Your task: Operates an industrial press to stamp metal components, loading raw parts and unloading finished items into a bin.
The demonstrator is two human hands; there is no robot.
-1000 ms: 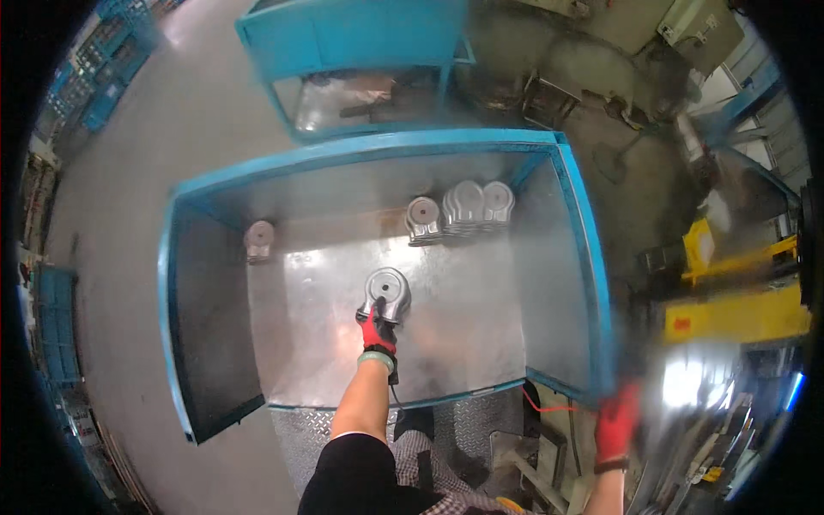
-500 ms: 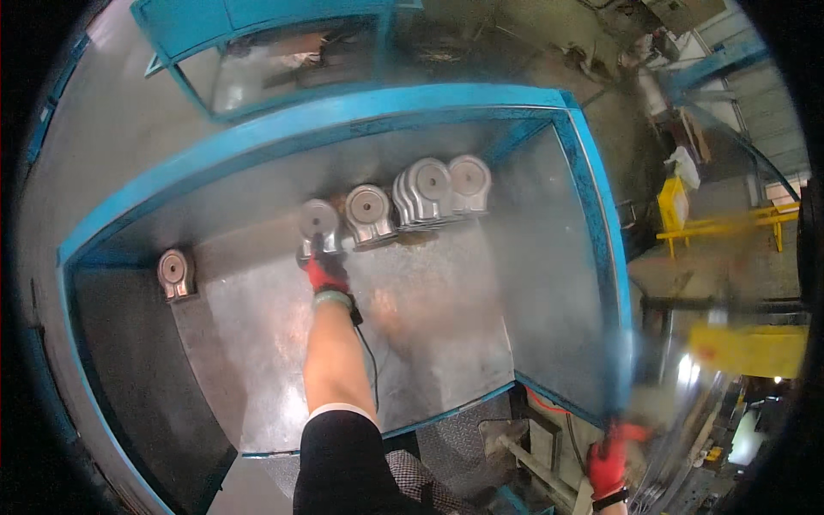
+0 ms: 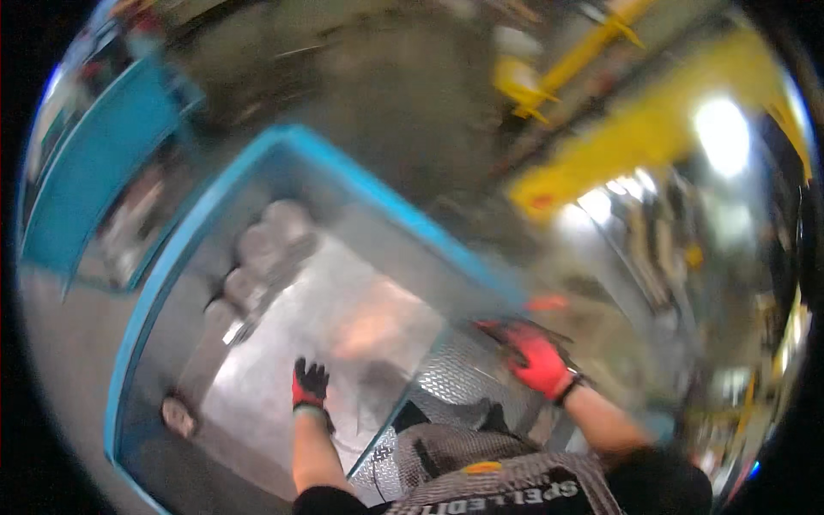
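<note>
My left hand, in a red and black glove, is over the bare metal floor of a blue-framed bin. Its fingers are spread and hold nothing. By the bin's right corner is my right hand, also gloved in red and black. Motion smears its fingers, and whether they grip the dark shape or the orange-red piece beside them is unclear. Several rounded silver metal parts stand in a row along the bin's far wall. One more part sits apart at the left.
A blue metal rack stands beyond the bin at the left. Textured metal plate lies in front of the bin's right end. Yellow barriers and a large yellow beam show at the right, blurred.
The view has swung right, so the bin appears turned and further left. My left hand has let go of a metal part and drawn back. My right hand is higher in view.
</note>
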